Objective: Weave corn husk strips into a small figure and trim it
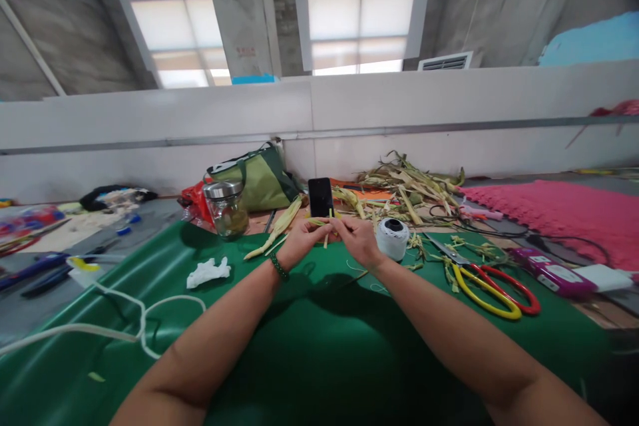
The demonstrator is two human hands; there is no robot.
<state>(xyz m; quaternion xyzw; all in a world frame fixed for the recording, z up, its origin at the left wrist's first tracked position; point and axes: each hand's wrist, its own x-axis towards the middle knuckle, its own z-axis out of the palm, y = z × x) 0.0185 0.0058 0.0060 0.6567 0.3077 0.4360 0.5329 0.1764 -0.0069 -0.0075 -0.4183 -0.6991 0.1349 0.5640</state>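
Green mat [319, 346] lies open; left hand [303, 237], right hand [357, 239] pinch leaf strip [326, 238].

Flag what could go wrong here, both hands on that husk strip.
1. The husk strip pinched between left hand and right hand is thin; it may tear or slip from either grip.
2. The thread spool stands beside the right wrist; a nudge could roll it.
3. The scissors lie near the right forearm; a blind reach might meet the blades.
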